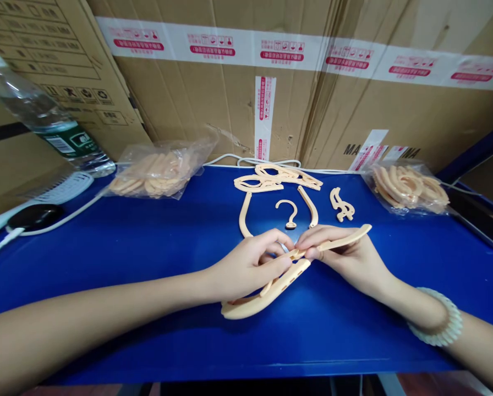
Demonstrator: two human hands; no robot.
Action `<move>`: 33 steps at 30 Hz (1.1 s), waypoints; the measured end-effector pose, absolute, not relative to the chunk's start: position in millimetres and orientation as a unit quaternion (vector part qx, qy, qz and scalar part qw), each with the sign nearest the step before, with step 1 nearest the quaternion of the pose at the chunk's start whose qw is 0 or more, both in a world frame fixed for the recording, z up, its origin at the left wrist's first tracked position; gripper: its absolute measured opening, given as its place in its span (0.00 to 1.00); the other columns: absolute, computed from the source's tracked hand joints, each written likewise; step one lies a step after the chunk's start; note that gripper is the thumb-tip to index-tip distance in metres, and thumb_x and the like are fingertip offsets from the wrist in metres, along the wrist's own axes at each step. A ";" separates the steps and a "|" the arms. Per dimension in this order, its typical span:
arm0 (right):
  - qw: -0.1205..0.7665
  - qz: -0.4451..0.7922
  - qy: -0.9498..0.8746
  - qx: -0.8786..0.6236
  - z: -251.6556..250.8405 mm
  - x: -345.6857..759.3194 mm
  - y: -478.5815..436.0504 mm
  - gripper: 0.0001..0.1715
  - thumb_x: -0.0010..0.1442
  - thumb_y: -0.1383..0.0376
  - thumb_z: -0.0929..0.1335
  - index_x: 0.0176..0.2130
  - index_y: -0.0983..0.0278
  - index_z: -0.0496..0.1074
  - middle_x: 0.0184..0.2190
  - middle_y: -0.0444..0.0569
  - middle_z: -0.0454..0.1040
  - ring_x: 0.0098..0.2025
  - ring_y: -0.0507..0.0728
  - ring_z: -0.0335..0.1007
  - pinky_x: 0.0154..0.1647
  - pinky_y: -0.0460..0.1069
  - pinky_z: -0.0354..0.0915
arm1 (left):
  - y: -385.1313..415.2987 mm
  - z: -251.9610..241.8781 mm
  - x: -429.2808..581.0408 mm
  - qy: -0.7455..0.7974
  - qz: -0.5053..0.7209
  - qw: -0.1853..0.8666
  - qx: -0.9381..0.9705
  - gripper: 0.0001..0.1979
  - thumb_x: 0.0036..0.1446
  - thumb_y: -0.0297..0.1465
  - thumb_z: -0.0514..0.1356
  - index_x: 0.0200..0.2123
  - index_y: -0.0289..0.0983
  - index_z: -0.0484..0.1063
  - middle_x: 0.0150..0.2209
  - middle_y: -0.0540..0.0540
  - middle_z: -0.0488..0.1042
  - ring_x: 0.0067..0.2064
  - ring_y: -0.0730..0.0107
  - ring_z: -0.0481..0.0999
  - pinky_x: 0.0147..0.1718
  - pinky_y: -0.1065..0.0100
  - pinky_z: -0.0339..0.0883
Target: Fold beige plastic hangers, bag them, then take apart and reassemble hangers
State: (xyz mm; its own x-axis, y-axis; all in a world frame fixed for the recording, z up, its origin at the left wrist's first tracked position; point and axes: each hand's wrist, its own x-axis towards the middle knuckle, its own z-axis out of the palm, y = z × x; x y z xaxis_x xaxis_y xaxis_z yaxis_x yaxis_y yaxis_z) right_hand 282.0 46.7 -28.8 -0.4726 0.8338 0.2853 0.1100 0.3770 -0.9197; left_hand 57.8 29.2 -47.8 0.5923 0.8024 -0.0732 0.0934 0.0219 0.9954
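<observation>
My left hand [252,264] is closed on a curved peach plastic hanger arm [263,294] that runs down to the left below it. My right hand [348,256] pinches a second peach arm [348,237] that points up to the right. The two pieces meet between my fingertips, just above the blue table [147,247]. Behind my hands lie a loose peach hook [288,212], two thin curved strips [244,214] [309,206], a small notched piece [341,204] and a stack of flat peach parts [277,177].
A clear bag of peach parts [158,171] lies at the back left, another bag [407,187] at the back right. A water bottle [44,118] leans at the left above a black mouse-like object [34,216]. Cardboard boxes [291,99] wall the back. A dark device [480,217] lies far right.
</observation>
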 end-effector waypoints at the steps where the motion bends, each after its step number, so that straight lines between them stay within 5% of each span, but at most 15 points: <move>1: 0.396 0.444 -0.736 -0.323 -29.6 282.2 46.5 0.06 0.60 0.61 0.76 0.36 0.61 0.83 0.34 0.51 0.82 0.36 0.57 0.79 0.35 0.49 0.76 | 28.6 -48.2 57.8 0.353 0.280 0.610 0.652 0.11 0.65 0.36 0.59 0.47 0.37 0.68 0.33 0.49 0.74 0.26 0.75 0.68 0.23 0.74 0.56; 8: 0.390 0.324 -0.818 -0.270 -29.9 286.3 44.7 0.07 0.67 0.65 0.70 0.39 0.60 0.81 0.35 0.49 0.82 0.37 0.57 0.78 0.40 0.52 0.75 | 26.2 -43.8 56.8 0.349 0.276 0.470 0.763 0.15 0.72 0.35 0.50 0.42 0.36 0.75 0.34 0.48 0.76 0.34 0.70 0.72 0.35 0.70 0.62; 18: 0.326 0.124 -0.922 -0.168 -24.7 293.1 39.4 0.15 0.73 0.70 0.62 0.46 0.62 0.77 0.38 0.52 0.79 0.39 0.56 0.77 0.38 0.51 0.72 | 28.5 -41.6 60.9 0.316 0.287 0.415 0.804 0.18 0.70 0.31 0.48 0.26 0.37 0.63 0.21 0.54 0.61 0.24 0.75 0.61 0.28 0.70 0.55; 22: 0.301 0.077 -0.935 -0.172 -7.9 291.3 32.9 0.13 0.71 0.69 0.65 0.45 0.57 0.79 0.39 0.50 0.81 0.41 0.58 0.78 0.39 0.52 0.72 | 30.3 -41.9 58.6 0.328 0.271 0.448 0.787 0.18 0.71 0.33 0.47 0.26 0.37 0.63 0.23 0.53 0.63 0.26 0.74 0.62 0.28 0.70 0.55; 25: 0.373 0.091 -0.896 -0.224 5.4 297.8 40.4 0.13 0.70 0.68 0.65 0.41 0.56 0.79 0.38 0.49 0.81 0.42 0.58 0.78 0.43 0.53 0.73 | 31.5 -44.4 56.8 0.337 0.277 0.491 0.754 0.18 0.71 0.37 0.49 0.28 0.37 0.64 0.25 0.52 0.64 0.27 0.74 0.64 0.28 0.71 0.58; 29: 0.430 0.082 -0.801 -0.408 19.9 328.6 75.0 0.08 0.68 0.62 0.67 0.38 0.60 0.76 0.40 0.51 0.79 0.31 0.55 0.74 0.33 0.52 0.71 | 34.2 -49.0 57.9 0.320 0.295 0.627 0.646 0.17 0.71 0.42 0.49 0.36 0.36 0.66 0.25 0.52 0.68 0.22 0.75 0.68 0.22 0.72 0.59; 33: 0.279 0.162 -0.778 -0.540 21.8 370.6 113.6 0.12 0.63 0.61 0.69 0.46 0.64 0.72 0.27 0.48 0.77 0.22 0.54 0.69 0.23 0.49 0.66 | 37.1 -49.6 59.6 0.299 0.332 0.693 0.565 0.17 0.70 0.44 0.53 0.40 0.36 0.66 0.25 0.52 0.69 0.20 0.76 0.70 0.18 0.74 0.58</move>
